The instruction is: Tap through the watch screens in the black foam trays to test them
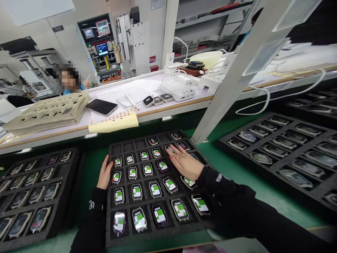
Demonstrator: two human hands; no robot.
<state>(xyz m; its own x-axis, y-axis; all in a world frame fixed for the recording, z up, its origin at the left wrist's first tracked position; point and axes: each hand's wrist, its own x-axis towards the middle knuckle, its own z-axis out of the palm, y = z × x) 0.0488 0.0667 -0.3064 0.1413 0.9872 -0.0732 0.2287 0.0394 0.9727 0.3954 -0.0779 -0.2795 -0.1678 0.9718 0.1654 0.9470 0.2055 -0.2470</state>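
At lower centre, the tray (109, 232) of watches (137, 191) sits on the green bench (237, 168). The left hand (104, 174) lies open against its left rim, fingers straight, gripping nothing. The right hand (184, 162) rests flat, fingers spread, on watches in the tray's upper right, clasping none. A phone (101, 106) lies on the shelf (152, 111) above.

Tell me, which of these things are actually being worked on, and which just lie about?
In hand: black foam tray, its lit smartwatches, left hand at its edge, right hand on them.
Lying about: smartphone, beige moulded tray, yellow sheet.
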